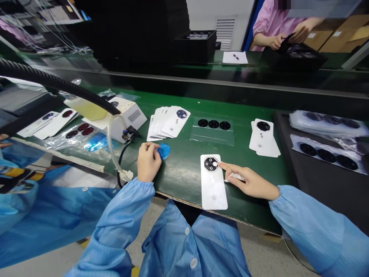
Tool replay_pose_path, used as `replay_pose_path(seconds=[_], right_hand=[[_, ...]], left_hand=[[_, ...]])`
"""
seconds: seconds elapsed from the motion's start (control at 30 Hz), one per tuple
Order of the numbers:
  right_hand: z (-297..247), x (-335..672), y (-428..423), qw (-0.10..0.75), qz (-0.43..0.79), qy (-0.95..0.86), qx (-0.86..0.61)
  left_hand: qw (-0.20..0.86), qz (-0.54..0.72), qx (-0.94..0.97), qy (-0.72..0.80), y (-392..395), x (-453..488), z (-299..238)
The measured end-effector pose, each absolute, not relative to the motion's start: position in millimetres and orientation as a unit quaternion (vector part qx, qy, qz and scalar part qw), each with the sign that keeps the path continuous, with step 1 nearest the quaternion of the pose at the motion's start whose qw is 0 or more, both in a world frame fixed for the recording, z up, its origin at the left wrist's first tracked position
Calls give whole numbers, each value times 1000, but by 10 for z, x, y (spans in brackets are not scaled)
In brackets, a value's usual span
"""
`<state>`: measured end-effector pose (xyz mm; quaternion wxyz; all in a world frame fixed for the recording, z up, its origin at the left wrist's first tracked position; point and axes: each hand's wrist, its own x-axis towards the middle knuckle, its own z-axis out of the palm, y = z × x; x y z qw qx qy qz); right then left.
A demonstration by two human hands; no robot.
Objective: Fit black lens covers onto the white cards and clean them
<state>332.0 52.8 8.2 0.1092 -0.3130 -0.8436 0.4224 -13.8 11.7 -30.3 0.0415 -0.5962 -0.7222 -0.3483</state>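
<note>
Left hand (pixel 148 161): you are pinching blue film (pixel 164 151).
Right hand (pixel 250 182): clutching white scrap (pixel 235 177), forefinger pressing lens ring (pixel 210 164) of centre cover (pixel 213 190).
Likely pending: fanned covers (pixel 167 123), upper centre.

White scrap (pixel 235 177) lies mostly hidden under right hand (pixel 251 183).

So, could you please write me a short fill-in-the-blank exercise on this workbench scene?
1. The left hand pinches a small round plastic film coloured ____.
2. The right hand reaches a forefinger to the black round camera ring on a flat ____ plastic cover.
3. The clear plastic sheet beyond it carries ____ black round discs.
Missing words: blue; white; three.
</note>
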Motion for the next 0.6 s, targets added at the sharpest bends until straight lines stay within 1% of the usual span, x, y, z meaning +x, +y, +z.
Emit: replay_pose_path(seconds=[0.1,0.23,0.37,0.6], right_hand=[[119,3334,572,117,462,-821,-316],[117,3336,584,114,478,-814,-310],[105,3343,592,110,446,-832,-313],[90,3319,613,114,349,-887,-281]], left_hand=[[32,-345,-646,-681,25,212,-187],[-72,-260,-788,-553,-58,800,-163],[-116,-209,-831,-502,-21,1039,-259],[-144,-190,-840,-487,34,939,-286]])
